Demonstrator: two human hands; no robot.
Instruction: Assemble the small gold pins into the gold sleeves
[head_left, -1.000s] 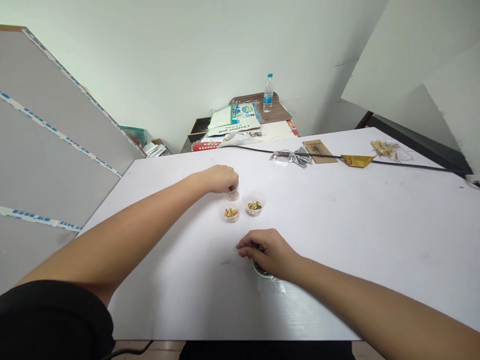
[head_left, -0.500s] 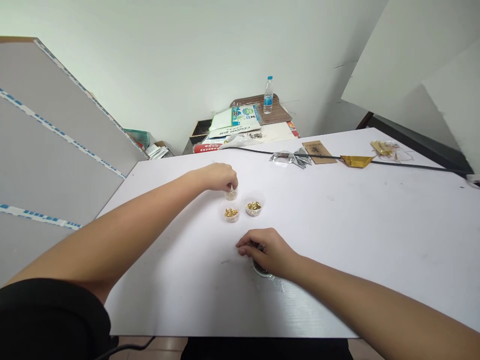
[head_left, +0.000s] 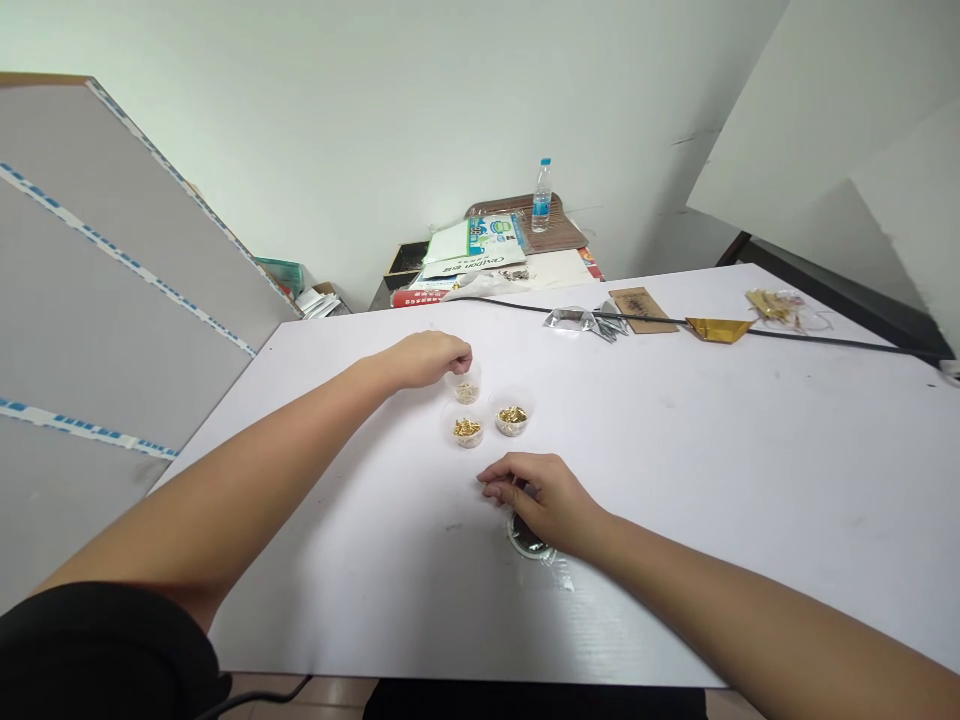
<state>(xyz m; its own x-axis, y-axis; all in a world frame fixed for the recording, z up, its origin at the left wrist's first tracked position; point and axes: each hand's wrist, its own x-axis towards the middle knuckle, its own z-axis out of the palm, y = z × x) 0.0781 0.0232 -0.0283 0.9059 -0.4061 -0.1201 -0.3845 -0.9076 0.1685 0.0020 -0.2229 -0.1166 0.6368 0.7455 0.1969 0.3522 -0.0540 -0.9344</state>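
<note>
My left hand point(head_left: 436, 358) is closed in a pinch at the rim of the farthest clear cup point(head_left: 466, 390), which holds small pale pieces. What its fingertips grip is too small to make out. In front of that cup stand two more clear cups, the left cup point(head_left: 466, 430) and the right cup point(head_left: 512, 416), each with small gold-coloured metal pieces. My right hand point(head_left: 544, 495) hovers nearer to me, thumb and fingertips pinched together on something too tiny to name. Partly under this hand lies a round dark dish with a pale rim point(head_left: 529, 538), with clear tape point(head_left: 561, 573) beside it.
Toward the back of the white table point(head_left: 675, 480) run a black cable point(head_left: 840, 341), silvery packets point(head_left: 574, 320), a brown card point(head_left: 643, 308), a gold packet point(head_left: 718, 329) and a bag of pieces point(head_left: 776, 307). Behind stands a water bottle point(head_left: 541, 200). A grey panel point(head_left: 112, 280) rises at left.
My left hand has lifted slightly out of the farthest cup, so more of its pale contents show. The right hand stays almost in place. The whole view has shifted slightly.
</note>
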